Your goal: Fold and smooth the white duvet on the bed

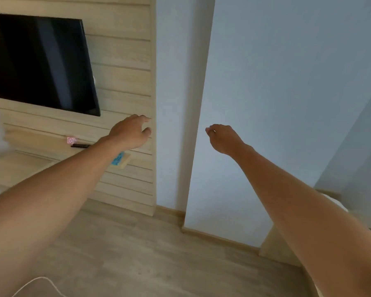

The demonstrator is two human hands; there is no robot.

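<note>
We hold both arms out toward the wall. Our left hand [131, 131] has a loose, apart grip, holding nothing. Our right hand [222, 137] has its grip curled together, empty. The television [41, 63] is dark; the pink sticker [70, 140] below is unreadable. We cannot make out the duvet for certain.

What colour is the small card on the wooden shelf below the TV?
Pink, with a round mark: the small square card on the wooden shelf, head view.
</note>
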